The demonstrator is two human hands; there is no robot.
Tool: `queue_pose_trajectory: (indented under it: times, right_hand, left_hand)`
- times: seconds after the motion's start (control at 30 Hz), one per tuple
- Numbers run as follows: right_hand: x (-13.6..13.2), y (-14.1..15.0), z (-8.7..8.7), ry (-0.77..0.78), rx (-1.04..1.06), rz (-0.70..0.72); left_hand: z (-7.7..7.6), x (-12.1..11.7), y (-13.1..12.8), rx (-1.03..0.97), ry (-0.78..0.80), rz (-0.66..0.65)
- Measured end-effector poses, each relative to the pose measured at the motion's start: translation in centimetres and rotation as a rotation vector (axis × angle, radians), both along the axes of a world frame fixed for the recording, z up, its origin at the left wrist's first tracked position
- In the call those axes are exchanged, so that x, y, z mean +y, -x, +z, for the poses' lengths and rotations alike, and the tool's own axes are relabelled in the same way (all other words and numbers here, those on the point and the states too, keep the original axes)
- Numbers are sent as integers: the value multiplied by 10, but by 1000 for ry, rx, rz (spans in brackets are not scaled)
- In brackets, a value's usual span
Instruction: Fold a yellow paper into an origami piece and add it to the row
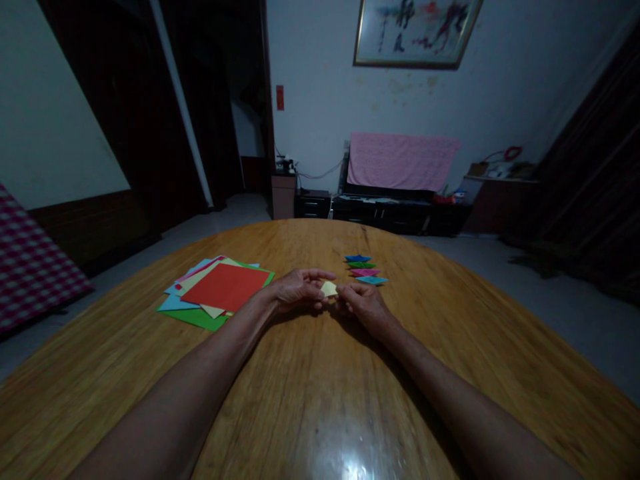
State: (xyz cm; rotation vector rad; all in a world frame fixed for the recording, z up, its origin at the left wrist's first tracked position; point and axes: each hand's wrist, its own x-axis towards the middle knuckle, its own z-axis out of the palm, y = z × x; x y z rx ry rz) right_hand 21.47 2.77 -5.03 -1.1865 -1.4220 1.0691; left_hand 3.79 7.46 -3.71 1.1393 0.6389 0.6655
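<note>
Four folded papers (363,265) lay in line, far right, seemingly finished; yellow paper (329,289), just nearer and left of them, looked part-folded; left hand (299,291) gripped its left edge, forefinger extended; right hand (367,307) pinched its right edge, fingertips together; at left, sheets (227,287) lay flat, apparently unfolded.

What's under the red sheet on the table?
Under the red sheet: edges of green paper, light blue paper, pale yellow paper and pink paper stick out. Their middles are covered; the left forearm hides the near-right part. Sheet count can't be told.
</note>
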Motion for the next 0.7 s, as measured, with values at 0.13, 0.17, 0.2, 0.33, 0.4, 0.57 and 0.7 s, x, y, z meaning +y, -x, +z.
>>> queue_pose_trajectory:
  times: [0.13,0.17,0.2,0.33,0.4,0.57,0.7]
  right_hand:
    - [-1,3,-1,-43,-39,-58]
    - [-2,5,-1,-55,-52,-72]
    - [-3,6,-1,-64,-61,-82]
    - [-6,9,-1,-92,-89,-81]
    - [-5,9,-2,-107,-107,-84]
    - [0,9,-11,-135,-100,-111]
    - [4,7,-17,-193,-191,-109]
  left_hand:
    - [3,-3,0,-39,60,23]
    - [3,-4,-1,-31,66,45]
    - [4,-6,-3,-12,64,68]
    - [3,-13,-13,58,2,177]
    - [1,-13,-16,33,-17,161]
    - [-2,-5,-14,25,15,107]
    - [-1,0,-12,51,24,108]
